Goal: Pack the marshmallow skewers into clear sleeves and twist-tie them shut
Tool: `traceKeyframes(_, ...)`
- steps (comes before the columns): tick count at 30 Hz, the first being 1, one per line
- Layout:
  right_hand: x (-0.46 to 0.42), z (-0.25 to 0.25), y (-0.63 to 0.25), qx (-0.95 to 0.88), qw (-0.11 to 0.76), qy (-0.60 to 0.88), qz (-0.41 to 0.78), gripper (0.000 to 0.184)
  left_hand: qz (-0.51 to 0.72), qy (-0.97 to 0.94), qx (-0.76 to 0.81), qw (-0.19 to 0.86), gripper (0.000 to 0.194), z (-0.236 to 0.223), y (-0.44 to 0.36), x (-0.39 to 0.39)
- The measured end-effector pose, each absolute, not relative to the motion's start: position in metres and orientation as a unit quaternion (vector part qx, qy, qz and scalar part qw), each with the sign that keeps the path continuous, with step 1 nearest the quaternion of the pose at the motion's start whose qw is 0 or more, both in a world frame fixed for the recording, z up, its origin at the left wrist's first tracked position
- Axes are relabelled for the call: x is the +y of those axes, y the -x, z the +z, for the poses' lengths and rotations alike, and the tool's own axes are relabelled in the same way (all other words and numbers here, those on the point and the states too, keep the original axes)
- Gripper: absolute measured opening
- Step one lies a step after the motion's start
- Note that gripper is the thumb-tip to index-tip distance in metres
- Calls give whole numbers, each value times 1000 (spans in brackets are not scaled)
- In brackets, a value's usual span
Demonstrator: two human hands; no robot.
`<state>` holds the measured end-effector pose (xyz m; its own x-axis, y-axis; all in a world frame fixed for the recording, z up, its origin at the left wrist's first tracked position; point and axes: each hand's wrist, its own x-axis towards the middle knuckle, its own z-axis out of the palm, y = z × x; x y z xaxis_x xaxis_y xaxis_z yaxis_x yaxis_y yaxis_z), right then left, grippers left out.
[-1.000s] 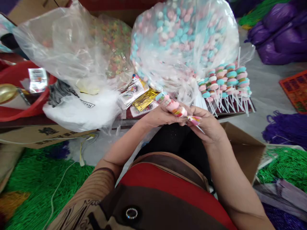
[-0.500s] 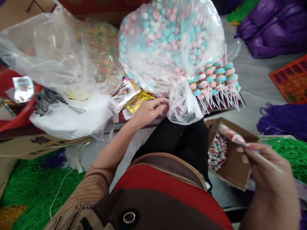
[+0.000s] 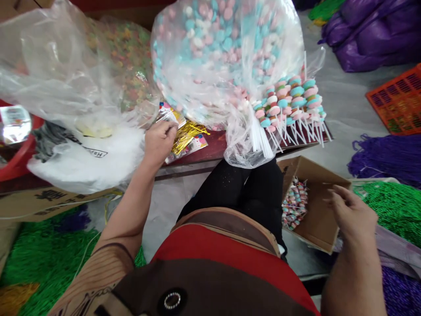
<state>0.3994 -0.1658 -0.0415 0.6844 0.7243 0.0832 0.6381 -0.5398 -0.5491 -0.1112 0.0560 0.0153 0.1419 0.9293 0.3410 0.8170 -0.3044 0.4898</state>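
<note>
The right hand [image 3: 353, 213], fingers loosely parted and holding nothing, hovers at the edge of a cardboard box [image 3: 324, 210] with wrapped candy sticks [image 3: 296, 204] inside. The left hand [image 3: 161, 138], fingers curled, is on the printed packets [image 3: 173, 115], beside gold ties [image 3: 187, 137] on the worktop [image 3: 215, 147]; its grip is unclear.

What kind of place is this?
Probably a small packing workshop for sweets: unwrapped candy skewers on the table, a big bag of pink and blue candies, and a cardboard box holding wrapped ones.
</note>
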Motion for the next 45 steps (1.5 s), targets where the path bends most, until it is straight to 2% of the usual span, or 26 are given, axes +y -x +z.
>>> traceKeyframes(2, -151, -30, -372, -377, 308, 864, 127, 27, 242, -776, 574, 104, 33, 12, 101, 50)
traceKeyframes(6, -127, -1, -316, -463, 363, 789, 178, 30, 102, -789, 601, 73, 30, 2, 73, 43)
traceKeyframes(11, -111, 19, -270, -555, 397, 702, 202, 22, 60, -781, 619, 64, 30, -3, 60, 49)
traceKeyframes(15, -100, 26, -240, -557, 437, 657, 260, 20, 84, -786, 609, 58, 24, -11, 62, 55)
traceKeyframes(21, -67, 35, -191, -573, 426, 579, 394, 23, 191, -777, 597, 58, 27, -14, 69, 53)
traceKeyframes(28, -7, 32, -138, -556, 411, 562, 454, 52, 307, -801, 510, 60, 33, 0, 52, 19)
traceKeyframes(31, 4, 23, -130, -521, 410, 541, 518, 55, 344, -812, 458, 115, 28, -2, 39, 14)
traceKeyframes(33, 3, 18, -131, -476, 439, 533, 544, 49, 361, -796, 441, 202, 25, -1, 36, 16)
traceKeyframes(36, -4, 16, -139, -433, 487, 539, 534, 41, 330, -747, 429, 387, 50, 6, 38, 23)
traceKeyframes(38, -8, 19, -145, -426, 504, 548, 514, 38, 281, -718, 428, 472, 48, 13, 43, 28)
traceKeyframes(41, -12, 23, -152, -441, 510, 549, 494, 36, 240, -699, 432, 517, 23, 22, 48, 31)
traceKeyframes(45, -14, 23, -154, -445, 510, 534, 506, 42, 252, -700, 435, 507, 22, 27, 47, 28)
